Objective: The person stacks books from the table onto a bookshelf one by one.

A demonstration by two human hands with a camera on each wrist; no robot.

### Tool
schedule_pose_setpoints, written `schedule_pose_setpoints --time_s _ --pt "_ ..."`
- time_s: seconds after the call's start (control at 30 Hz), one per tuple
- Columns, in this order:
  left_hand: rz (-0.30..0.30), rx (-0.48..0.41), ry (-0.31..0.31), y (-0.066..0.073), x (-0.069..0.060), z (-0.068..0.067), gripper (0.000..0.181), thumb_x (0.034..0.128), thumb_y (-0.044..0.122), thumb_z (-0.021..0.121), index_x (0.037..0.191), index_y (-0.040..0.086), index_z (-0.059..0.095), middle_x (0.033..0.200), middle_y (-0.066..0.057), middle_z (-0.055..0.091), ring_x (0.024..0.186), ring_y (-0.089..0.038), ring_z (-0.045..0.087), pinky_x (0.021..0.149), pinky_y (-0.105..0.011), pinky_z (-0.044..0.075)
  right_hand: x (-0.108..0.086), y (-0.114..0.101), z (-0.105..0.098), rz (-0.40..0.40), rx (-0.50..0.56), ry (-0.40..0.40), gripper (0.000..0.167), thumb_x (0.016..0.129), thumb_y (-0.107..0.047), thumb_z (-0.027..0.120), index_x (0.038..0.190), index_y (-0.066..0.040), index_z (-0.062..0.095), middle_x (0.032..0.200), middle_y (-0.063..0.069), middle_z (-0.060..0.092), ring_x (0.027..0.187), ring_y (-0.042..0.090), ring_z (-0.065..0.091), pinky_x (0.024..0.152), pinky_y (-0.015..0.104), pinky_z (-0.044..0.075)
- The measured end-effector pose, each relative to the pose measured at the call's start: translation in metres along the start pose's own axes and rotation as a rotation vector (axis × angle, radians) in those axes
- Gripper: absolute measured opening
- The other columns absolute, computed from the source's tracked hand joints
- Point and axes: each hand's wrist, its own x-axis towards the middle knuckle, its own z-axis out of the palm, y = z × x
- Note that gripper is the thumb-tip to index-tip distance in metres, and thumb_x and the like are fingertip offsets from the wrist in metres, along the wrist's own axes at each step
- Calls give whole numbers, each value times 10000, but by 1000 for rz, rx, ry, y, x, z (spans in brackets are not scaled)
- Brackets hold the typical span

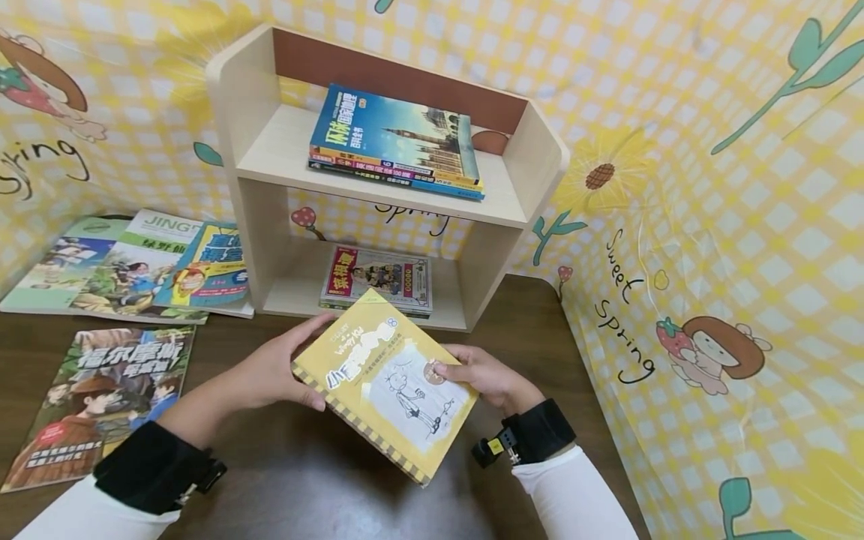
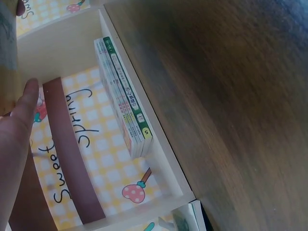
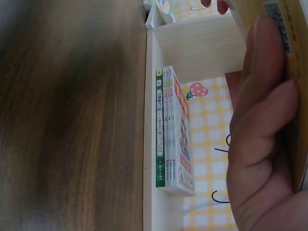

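A yellow book [image 1: 351,349] with a cartoon drawing on its cover is held tilted above the table, in front of the shelf. My left hand [image 1: 266,371] grips its left corner, thumb at the spine side and fingers behind. On the right edge my right hand [image 1: 489,375] pinches it, thumb on the cover and fingers underneath. The right wrist view shows the right fingers [image 3: 264,106] against the back of the book [image 3: 301,62]. Only a sliver of the book [image 2: 7,57] shows in the left wrist view, beside the left hand [image 2: 14,139].
A two-tier wooden shelf [image 1: 499,187] stands behind. Its upper tier bears a stack of books [image 1: 398,142], its lower tier a smaller stack [image 1: 378,277]. Several books [image 1: 135,259] lie left of the shelf, with another book [image 1: 108,397] nearer on the dark table [image 1: 540,322].
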Motion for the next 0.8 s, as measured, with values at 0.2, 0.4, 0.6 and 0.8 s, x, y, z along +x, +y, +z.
schedule_pose_setpoints --time_s 0.2,0.4,0.6,0.8 --pt "2 -107 -81 1 -1 3 1201 658 117 890 1549 69 87 1331 -231 456 885 -188 612 778 -245 518 4 -3 -4 -8 -13 -47 416 999 -134 516 1351 78 448 936 17 698 755 151 697 664 276 577" --pt "25 -91 -91 5 -1 6 1251 658 109 893 1549 70 16 1419 -246 370 926 -199 608 854 -211 478 6 -4 -4 -11 21 -27 408 992 -119 526 1351 66 467 936 24 702 757 156 701 662 278 579" --pt "4 -70 -61 6 -3 7 1261 660 118 894 1549 61 1 1428 -265 325 887 -197 609 817 -216 487 10 -5 -1 16 54 57 438 973 -89 545 1389 28 471 909 38 705 726 157 699 644 278 580" --pt "-60 -60 -23 7 -5 7 1220 715 144 863 1548 64 -24 1291 -239 464 841 -178 638 781 -210 498 19 -7 3 32 130 249 483 927 -69 614 1397 -46 504 906 55 713 688 157 696 613 274 578"
